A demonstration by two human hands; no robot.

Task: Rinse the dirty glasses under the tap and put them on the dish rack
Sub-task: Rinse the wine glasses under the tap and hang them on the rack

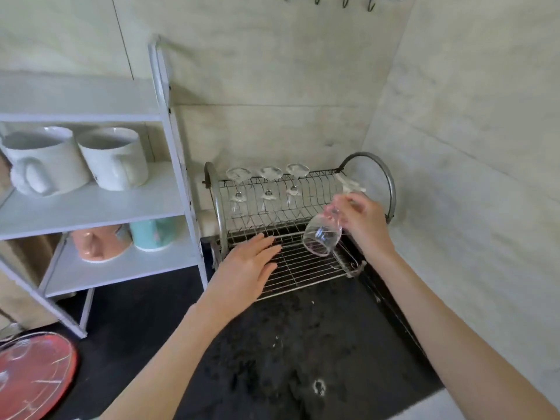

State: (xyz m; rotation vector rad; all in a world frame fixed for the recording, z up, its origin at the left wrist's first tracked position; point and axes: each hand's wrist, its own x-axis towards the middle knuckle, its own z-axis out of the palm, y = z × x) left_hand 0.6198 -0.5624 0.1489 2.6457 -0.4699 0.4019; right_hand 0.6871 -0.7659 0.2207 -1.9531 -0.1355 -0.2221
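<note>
While the right hand [360, 221] is gripping a stemmed glass [322, 236] by its stem and foot, bowl tipped down and toward the left, any leftover water looks free to run out over the dish rack [306, 268] rather than pool inside. The left hand [248, 268] is lying flat and relaxed on the rack's lower grid, holding nothing, probably steadying the frame. Behind, three glasses [268, 189] are hanging upside down in the upper tier, feet up, leaving a free slot at the right that seems meant for this one. Everything is sitting on the dark, wet table [272, 359]
</note>
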